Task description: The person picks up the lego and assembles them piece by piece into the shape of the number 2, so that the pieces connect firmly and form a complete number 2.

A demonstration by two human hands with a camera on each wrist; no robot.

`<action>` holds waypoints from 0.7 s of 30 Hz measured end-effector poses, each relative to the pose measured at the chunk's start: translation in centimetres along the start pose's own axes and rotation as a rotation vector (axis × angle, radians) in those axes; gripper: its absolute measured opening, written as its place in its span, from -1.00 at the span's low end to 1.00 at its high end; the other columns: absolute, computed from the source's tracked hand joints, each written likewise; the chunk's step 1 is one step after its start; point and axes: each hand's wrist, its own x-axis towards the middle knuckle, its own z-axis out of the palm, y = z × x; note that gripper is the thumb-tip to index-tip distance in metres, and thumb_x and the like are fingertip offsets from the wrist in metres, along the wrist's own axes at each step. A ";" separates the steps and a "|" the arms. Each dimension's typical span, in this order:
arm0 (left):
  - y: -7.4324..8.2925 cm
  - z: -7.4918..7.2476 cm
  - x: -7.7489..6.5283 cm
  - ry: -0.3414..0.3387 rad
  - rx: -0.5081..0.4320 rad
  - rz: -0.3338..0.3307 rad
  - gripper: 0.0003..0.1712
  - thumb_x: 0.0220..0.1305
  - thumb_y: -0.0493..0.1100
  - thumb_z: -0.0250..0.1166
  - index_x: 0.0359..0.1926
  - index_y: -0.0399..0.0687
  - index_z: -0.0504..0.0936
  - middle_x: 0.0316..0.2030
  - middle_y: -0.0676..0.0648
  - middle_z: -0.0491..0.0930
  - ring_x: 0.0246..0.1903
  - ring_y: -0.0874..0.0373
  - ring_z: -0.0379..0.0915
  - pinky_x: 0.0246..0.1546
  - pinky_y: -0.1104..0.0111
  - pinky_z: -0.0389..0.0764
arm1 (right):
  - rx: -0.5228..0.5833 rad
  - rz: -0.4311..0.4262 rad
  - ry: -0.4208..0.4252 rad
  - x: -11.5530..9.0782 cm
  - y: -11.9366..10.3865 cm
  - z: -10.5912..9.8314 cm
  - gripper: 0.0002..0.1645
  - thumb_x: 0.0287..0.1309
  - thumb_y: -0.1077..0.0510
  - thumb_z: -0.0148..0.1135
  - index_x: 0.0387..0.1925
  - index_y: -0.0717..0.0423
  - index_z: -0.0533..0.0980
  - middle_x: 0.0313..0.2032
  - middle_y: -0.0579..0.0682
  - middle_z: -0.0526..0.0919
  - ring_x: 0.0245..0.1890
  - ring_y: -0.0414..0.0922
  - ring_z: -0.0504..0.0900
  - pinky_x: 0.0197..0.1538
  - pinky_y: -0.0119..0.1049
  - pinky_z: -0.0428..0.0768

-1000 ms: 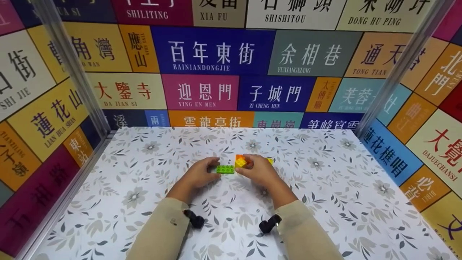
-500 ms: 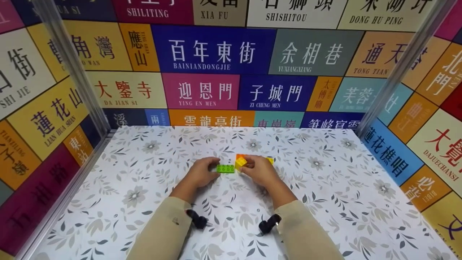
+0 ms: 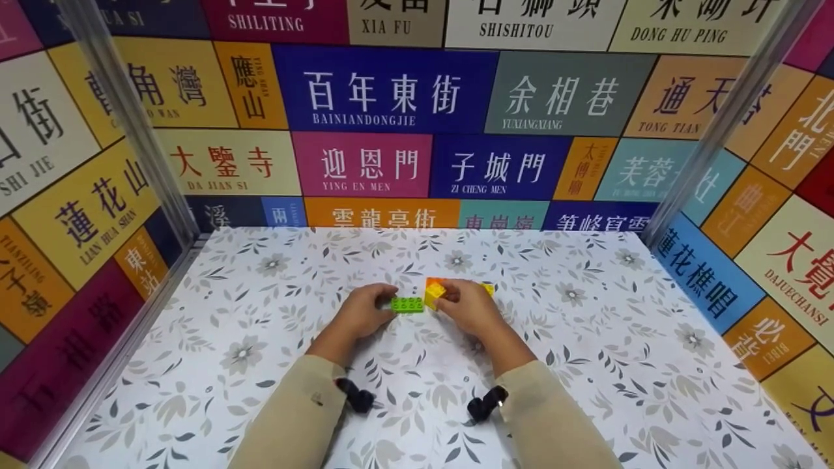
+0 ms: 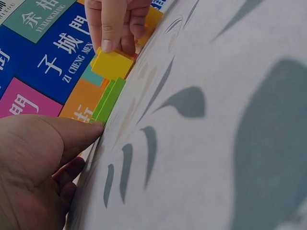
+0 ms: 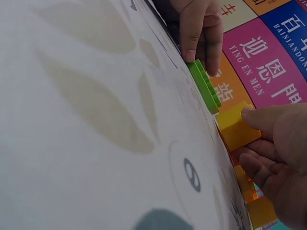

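A green brick (image 3: 407,305) with studs lies on the patterned table between my hands. My left hand (image 3: 362,312) holds its left end, thumb at the near corner and fingers on the far side. Just right of the green brick, my right hand (image 3: 470,305) pinches a yellow brick (image 5: 236,127), its thumb (image 5: 248,113) on the upper edge and its fingers underneath. In the head view, an orange piece (image 3: 431,282) shows behind the yellow brick, partly hidden by the right hand. The yellow and green bricks sit nearly end to end in the right wrist view.
Another yellow brick (image 3: 488,288) peeks out beyond the right hand. More orange-yellow pieces (image 5: 261,212) lie under that hand in the right wrist view. Panels with printed lettering (image 3: 384,91) wall in the white floral table (image 3: 417,404) at the back and sides.
My right thumb has shifted slightly back and to the right at the yellow brick. The left hand and the green brick stay almost where they were.
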 end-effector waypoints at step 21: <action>1.3 -0.3 -2.2 -0.106 0.006 -0.018 -0.47 0.25 -0.21 0.55 0.25 0.11 0.72 0.19 0.05 0.74 0.27 0.07 0.61 0.47 0.08 0.51 | 0.090 -0.151 -0.073 -2.7 -2.1 -1.2 -0.40 0.38 0.04 0.45 0.41 -0.23 0.57 0.16 -0.13 0.78 0.16 -0.10 0.75 0.36 -0.05 0.66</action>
